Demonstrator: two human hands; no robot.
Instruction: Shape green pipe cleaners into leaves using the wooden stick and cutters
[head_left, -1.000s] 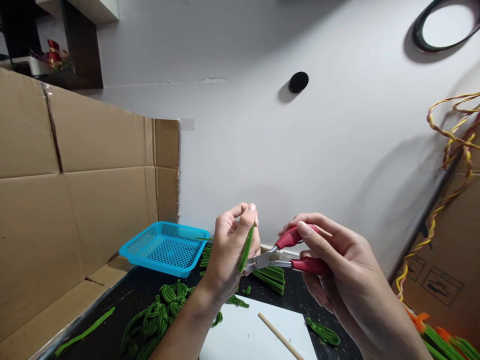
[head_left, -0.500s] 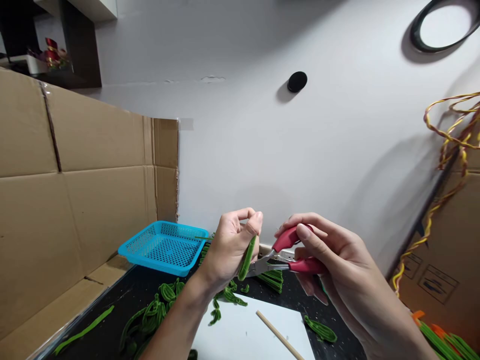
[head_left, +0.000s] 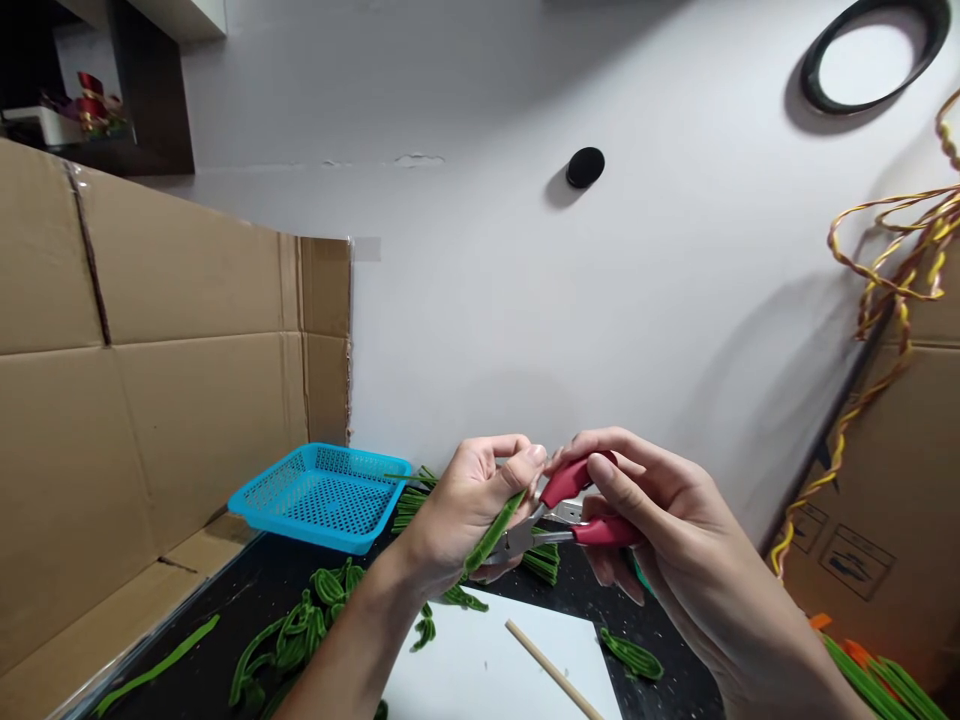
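My left hand (head_left: 469, 505) is closed, pinching a green pipe cleaner (head_left: 495, 532) that hangs down across the palm side. In my right hand (head_left: 660, 520) are pliers with red handles (head_left: 576, 482), the handles spread apart. The metal jaws (head_left: 517, 540) lie right against the green pipe cleaner; my left hand partly hides the tips, so I cannot tell whether they grip it. Below the hands is a white sheet (head_left: 517, 650) with a thin wooden stick (head_left: 551, 668) on it. A looped green pipe cleaner piece (head_left: 631, 655) rests to its right.
A blue mesh basket (head_left: 322, 500) stands at the back left. Bent green pipe cleaners (head_left: 300, 635) lie in a heap on the black tabletop (head_left: 195, 590). Straight green stems (head_left: 409, 510) are bundled behind my left hand. Cardboard (head_left: 187, 400) walls the left; twisted yellow-brown wire (head_left: 892, 370) hangs right.
My left hand has moved slightly right and down, closer to the pliers. The pipe cleaner is now more slanted, against the jaws. The whole view has shifted a little.
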